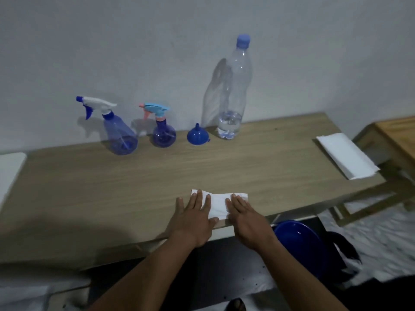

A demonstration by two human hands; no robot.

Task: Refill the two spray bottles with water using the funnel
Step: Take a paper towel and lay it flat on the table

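My left hand (195, 217) and right hand (246, 217) are lying flat over a folded white tissue (219, 204), covering its near corners, so I cannot tell where its near edge is ending. My palms are facing down, hidden from me. The counter (112, 187) is running out of the picture at the left, and its near left stretch is sinking into dark shadow. A blue bowl (301, 243) below the counter's edge is partly hiding behind my right forearm. A white thing (10, 167) at the far left is getting cut off by the frame. The floor at the lower right is smearing into blur.
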